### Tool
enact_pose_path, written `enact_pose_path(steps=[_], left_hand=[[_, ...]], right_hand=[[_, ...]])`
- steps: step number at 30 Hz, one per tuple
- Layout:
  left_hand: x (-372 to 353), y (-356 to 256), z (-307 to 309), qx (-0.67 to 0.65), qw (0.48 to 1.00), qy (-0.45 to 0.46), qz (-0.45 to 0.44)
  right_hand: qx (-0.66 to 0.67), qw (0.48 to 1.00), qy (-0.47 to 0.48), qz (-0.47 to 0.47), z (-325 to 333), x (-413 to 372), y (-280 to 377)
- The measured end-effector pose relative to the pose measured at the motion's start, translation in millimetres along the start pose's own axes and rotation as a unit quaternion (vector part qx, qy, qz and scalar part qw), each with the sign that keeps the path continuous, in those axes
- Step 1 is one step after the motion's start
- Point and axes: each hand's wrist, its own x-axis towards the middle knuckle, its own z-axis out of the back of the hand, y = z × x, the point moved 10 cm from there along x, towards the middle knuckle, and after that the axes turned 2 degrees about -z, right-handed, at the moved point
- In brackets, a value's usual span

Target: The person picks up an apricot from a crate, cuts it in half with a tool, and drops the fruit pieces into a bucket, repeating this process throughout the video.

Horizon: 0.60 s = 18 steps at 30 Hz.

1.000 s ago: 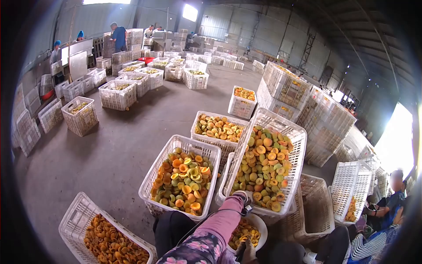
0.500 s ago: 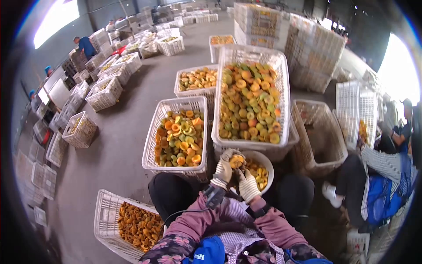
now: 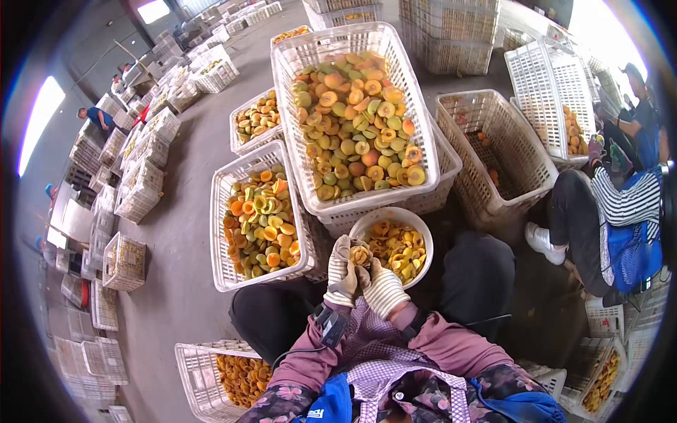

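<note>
My left hand [image 3: 341, 271], in a striped work glove, is closed around an apricot half [image 3: 360, 254], with its cut face turned up. My right hand [image 3: 383, 287], gloved too, is closed with its fingertips against the lower edge of that piece; whatever it grips is hidden. Just beyond my hands stands a white bowl [image 3: 357, 227] holding cut apricot pieces [image 3: 399, 248]. A large white crate [image 3: 416, 92] of apricot halves [image 3: 360, 127] rests on another crate in front of me. To its left is a crate [image 3: 220, 204] with more halves [image 3: 261, 225].
By my left leg lies a tilted crate [image 3: 195, 381] of browner, dried-looking pieces [image 3: 243, 377]. At right stands a crate [image 3: 493, 204] with a few pieces inside. A person in a striped sleeve [image 3: 627, 197] sits at far right. Stacked crates [image 3: 448, 42] stand behind.
My view has turned, so the crates and bowl appear shifted. Both hands stay together at the apricot half, now nearer my lap and beside the bowl's left rim.
</note>
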Motion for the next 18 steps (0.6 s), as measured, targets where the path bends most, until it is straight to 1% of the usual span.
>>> enact_pose_path(steps=[1, 3, 4, 5, 6, 7, 8, 9, 10, 11, 13, 15, 16, 17, 18], left_hand=[[0.5, 2.0, -2.3, 0.004, 1.0, 0.002, 0.004], [-0.2, -30.1, -10.8, 0.027, 0.985, 0.007, -0.171], [8.2, -15.3, -7.3, -0.031, 0.996, 0.003, -0.085], [12.9, 0.1, -4.2, -0.088, 0.996, -0.002, 0.003], [14.1, 0.7, -2.2, -0.072, 0.997, 0.005, 0.0], [14.3, 2.3, -2.3, -0.056, 0.998, 0.011, -0.004], [9.6, -11.0, -3.9, -0.05, 0.996, -0.018, -0.069], [3.1, -15.4, -6.4, -0.029, 0.999, -0.02, -0.019], [9.4, -8.1, 0.5, -0.027, 0.999, -0.001, -0.019], [14.7, -0.2, 5.9, -0.026, 0.999, 0.017, -0.02], [14.3, 0.1, 6.1, -0.03, 1.0, 0.002, -0.01], [12.4, 5.3, 2.9, -0.035, 0.999, -0.009, 0.003], [11.8, 4.3, 2.1, -0.072, 0.997, -0.017, -0.022], [11.2, 2.7, 6.2, -0.108, 0.992, -0.029, -0.049], [15.8, 4.7, 12.1, -0.064, 0.995, -0.014, -0.072]], right_hand=[[0.004, 1.0, -0.001, -0.005, -10.5, 4.4, -11.6], [0.187, 0.981, -0.005, 0.055, -32.7, 12.1, -21.8], [0.258, 0.964, 0.007, 0.061, -40.9, 10.5, -25.6], [0.262, 0.963, 0.0, 0.056, -37.4, 9.2, -24.8], [0.149, 0.987, 0.019, 0.05, -39.9, 8.0, -23.7], [0.034, 0.998, 0.04, 0.042, -42.1, 6.4, -24.7], [0.005, 0.997, 0.066, 0.032, -38.0, 2.9, -20.0], [0.008, 0.997, 0.063, 0.03, -56.3, 8.4, -36.4], [0.138, 0.985, 0.06, 0.081, -87.8, 19.2, -53.6], [0.12, 0.989, 0.06, 0.066, -77.7, 14.7, -50.5], [0.005, 0.997, 0.075, 0.021, -35.9, -4.5, -17.9], [-0.042, 0.995, 0.088, -0.003, -9.7, -13.1, 6.3], [-0.017, 0.997, 0.078, -0.001, -18.7, -8.7, -2.7], [-0.019, 0.996, 0.082, 0.003, -35.9, -2.0, -17.9], [0.064, 0.996, 0.061, 0.018, -49.7, 5.4, -30.2]])
